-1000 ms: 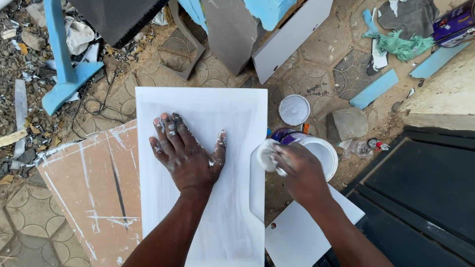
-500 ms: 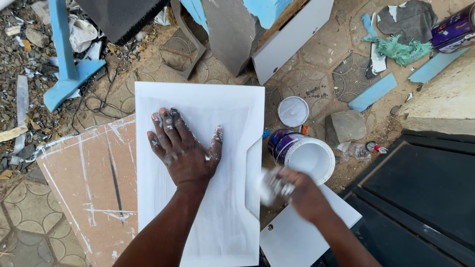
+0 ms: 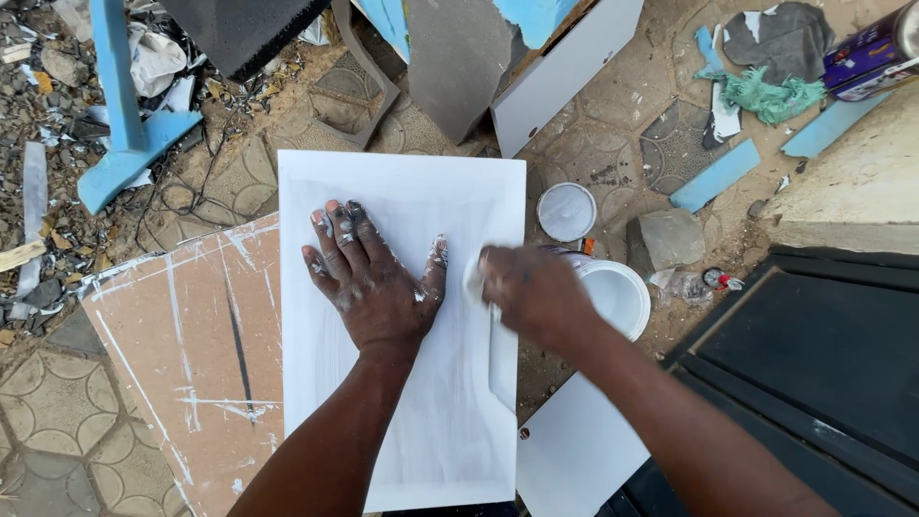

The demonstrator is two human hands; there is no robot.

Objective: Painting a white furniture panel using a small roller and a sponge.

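My left hand (image 3: 378, 278) is pressing flat, paint-smeared fingers spread wide, on the white panel (image 3: 402, 325). My right hand (image 3: 531, 292) is clutching a white rag (image 3: 474, 280) at the panel's right edge, just beside the open paint tub (image 3: 617, 292).

paint tub (image 3: 613, 292) – white, round, open, centre-right | tin (image 3: 871, 57) – purple label, top right, lying tilted
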